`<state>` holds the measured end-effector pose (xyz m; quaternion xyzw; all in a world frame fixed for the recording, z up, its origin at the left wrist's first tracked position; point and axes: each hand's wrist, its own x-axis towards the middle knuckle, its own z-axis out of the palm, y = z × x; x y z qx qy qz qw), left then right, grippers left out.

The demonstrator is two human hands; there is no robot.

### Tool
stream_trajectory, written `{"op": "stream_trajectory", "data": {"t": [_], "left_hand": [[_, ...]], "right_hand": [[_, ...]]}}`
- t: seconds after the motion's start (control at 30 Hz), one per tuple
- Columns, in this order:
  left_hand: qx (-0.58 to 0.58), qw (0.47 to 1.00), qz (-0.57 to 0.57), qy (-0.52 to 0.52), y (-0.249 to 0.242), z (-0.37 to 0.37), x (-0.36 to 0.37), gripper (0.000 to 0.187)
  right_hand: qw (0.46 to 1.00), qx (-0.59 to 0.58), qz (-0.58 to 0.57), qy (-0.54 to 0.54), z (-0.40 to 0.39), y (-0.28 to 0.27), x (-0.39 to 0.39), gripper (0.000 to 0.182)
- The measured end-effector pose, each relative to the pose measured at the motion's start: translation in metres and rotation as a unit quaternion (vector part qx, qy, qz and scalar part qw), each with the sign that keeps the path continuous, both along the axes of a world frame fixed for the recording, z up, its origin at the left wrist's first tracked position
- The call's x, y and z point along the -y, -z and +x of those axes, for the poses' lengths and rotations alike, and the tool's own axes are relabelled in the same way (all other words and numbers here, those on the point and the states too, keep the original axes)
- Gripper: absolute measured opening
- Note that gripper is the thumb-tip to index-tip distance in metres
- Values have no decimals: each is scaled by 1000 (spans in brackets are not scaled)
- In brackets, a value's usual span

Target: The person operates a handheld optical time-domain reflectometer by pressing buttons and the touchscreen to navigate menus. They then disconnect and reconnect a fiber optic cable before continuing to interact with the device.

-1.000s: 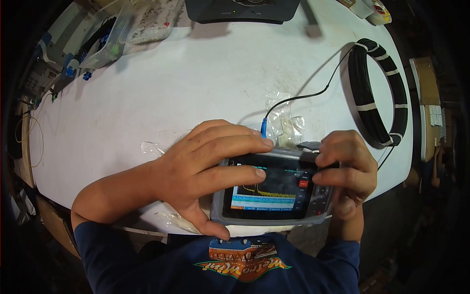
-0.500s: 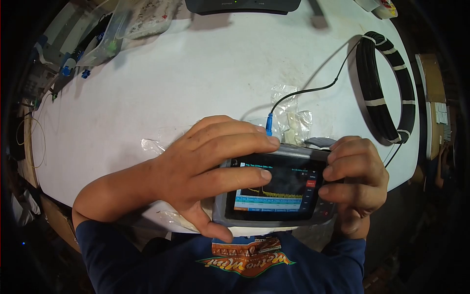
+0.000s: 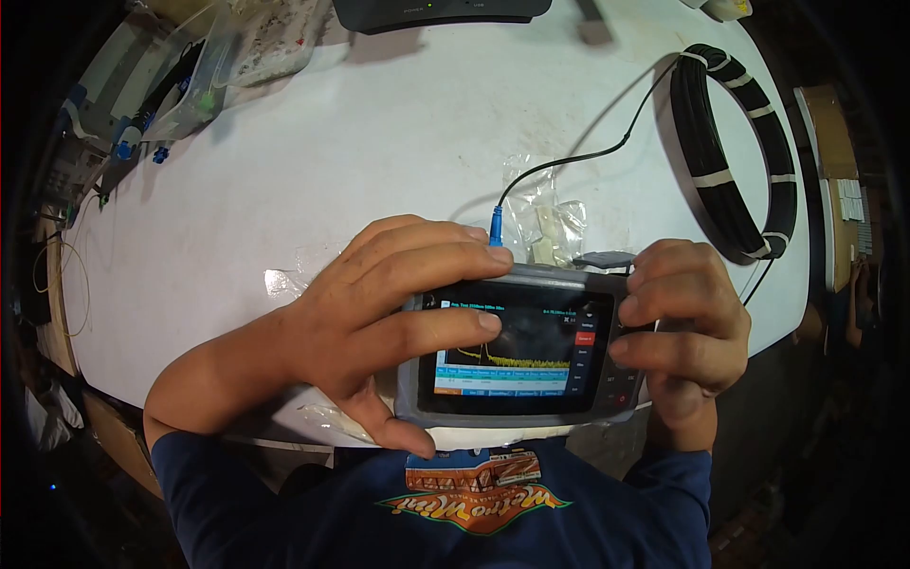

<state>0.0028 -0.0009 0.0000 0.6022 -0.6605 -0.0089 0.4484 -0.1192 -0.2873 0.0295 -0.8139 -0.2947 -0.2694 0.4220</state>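
A grey handheld tester (image 3: 517, 408) with a lit screen (image 3: 531, 346) is held near the table's front edge. The screen shows a yellow trace above a table of figures. My left hand (image 3: 379, 303) grips its left side, with the thumb below, two fingers over the top edge and the index fingertip over the screen. My right hand (image 3: 687, 327) holds the right side with curled fingers beside the buttons. A blue connector (image 3: 496, 226) stands at the top edge; its black cable (image 3: 569, 159) runs to a black cable coil (image 3: 711, 161).
Clear plastic wrappers (image 3: 545, 223) lie behind the tester on the white table (image 3: 379, 142). A black box (image 3: 441, 11) with a green light is at the far edge. Clear plastic containers (image 3: 194, 85) stand at the far left, and small packs (image 3: 725, 8) at the far right.
The whole view has shifted, so the tester, coil and table items appear slightly further left and higher. Both hands keep their hold on the tester.
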Motion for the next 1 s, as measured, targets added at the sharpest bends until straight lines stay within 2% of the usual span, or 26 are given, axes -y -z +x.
{"op": "stream_trajectory", "data": {"t": [0.17,0.4,0.57,0.67,1.0], "left_hand": [[-4,1000,9,-2,1,-1,-1,81],[9,1000,5,-17,2,-3,-3,77],[104,993,-34,-34,2,-6,-9,68],[115,992,-52,-23,5,-5,-8,65],[82,996,-1,-45,1,-1,-7,79]], "right_hand": [[1000,12,5,-26,4,1,-1,42],[1000,10,18,-23,3,2,-2,43],[1000,16,12,-16,2,2,-1,44],[1000,25,4,-14,2,3,1,44],[1000,28,5,-13,3,2,2,44]]}}
